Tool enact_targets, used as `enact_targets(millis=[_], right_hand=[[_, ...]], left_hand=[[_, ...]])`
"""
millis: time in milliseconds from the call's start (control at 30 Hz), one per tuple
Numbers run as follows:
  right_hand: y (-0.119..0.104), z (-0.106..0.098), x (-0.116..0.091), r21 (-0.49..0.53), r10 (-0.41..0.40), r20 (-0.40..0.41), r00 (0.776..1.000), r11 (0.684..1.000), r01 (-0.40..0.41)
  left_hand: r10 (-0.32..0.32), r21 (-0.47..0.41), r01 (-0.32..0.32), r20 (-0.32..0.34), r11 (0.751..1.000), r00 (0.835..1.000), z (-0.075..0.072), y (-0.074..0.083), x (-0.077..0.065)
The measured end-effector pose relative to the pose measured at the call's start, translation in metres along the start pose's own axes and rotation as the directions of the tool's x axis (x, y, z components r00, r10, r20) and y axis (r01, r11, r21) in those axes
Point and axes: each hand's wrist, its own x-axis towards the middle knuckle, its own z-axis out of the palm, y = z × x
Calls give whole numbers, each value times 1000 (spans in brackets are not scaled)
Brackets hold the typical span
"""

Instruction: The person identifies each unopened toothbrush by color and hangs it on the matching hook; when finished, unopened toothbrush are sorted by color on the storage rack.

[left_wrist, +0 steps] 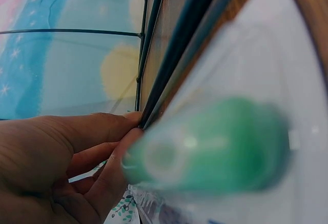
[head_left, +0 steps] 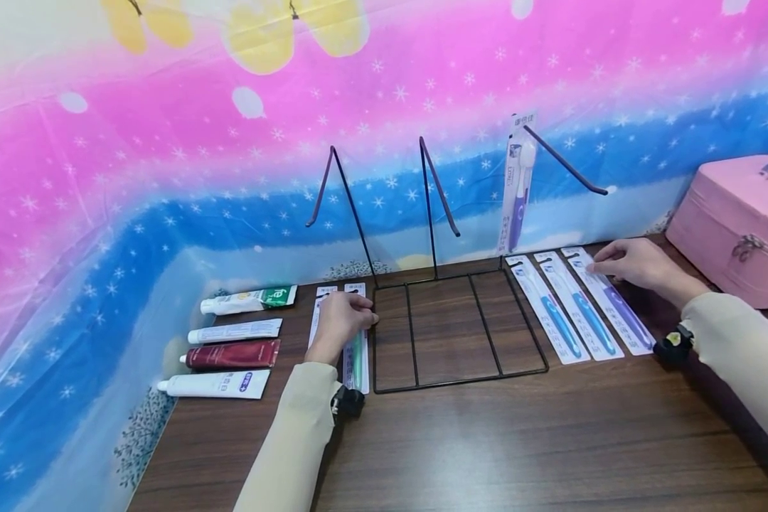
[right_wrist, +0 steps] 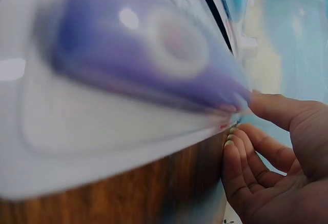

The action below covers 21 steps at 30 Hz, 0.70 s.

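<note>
My left hand (head_left: 340, 321) reaches over a packaged green toothbrush (head_left: 357, 363) and pinches the left rail of a black wire rack (head_left: 457, 382). The left wrist view shows the fingertips at the dark wire, beside the blurred green handle. At the other side, my right hand (head_left: 636, 263) pinches the edge of a packaged purple toothbrush (head_left: 626, 313), which lies flat. Its thumb is on the package and the other fingers are at the edge in the right wrist view. Another purple toothbrush (head_left: 517, 192) in its package hangs upright on the rack's right hook.
Two packaged blue toothbrushes (head_left: 560, 320) lie between the rack and the purple one. Left of the rack lie several toothpaste tubes, including a dark red tube (head_left: 233, 354). A pink case (head_left: 736, 227) stands at the right. A colourful cloth (head_left: 243, 156) covers the wall behind.
</note>
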Motion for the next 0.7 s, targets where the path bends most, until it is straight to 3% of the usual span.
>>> enact_targets(millis=[400, 700], right_hand=[[-8, 1, -4, -3, 43, -46, 998, 999, -43], [-7, 0, -10, -65, -65, -150, 987, 996, 56]], left_hand=[[-1, -1, 1, 5, 1000, 1000, 0, -1, 0], [-2, -14, 2, 3, 1000, 1000, 1, 0, 0]])
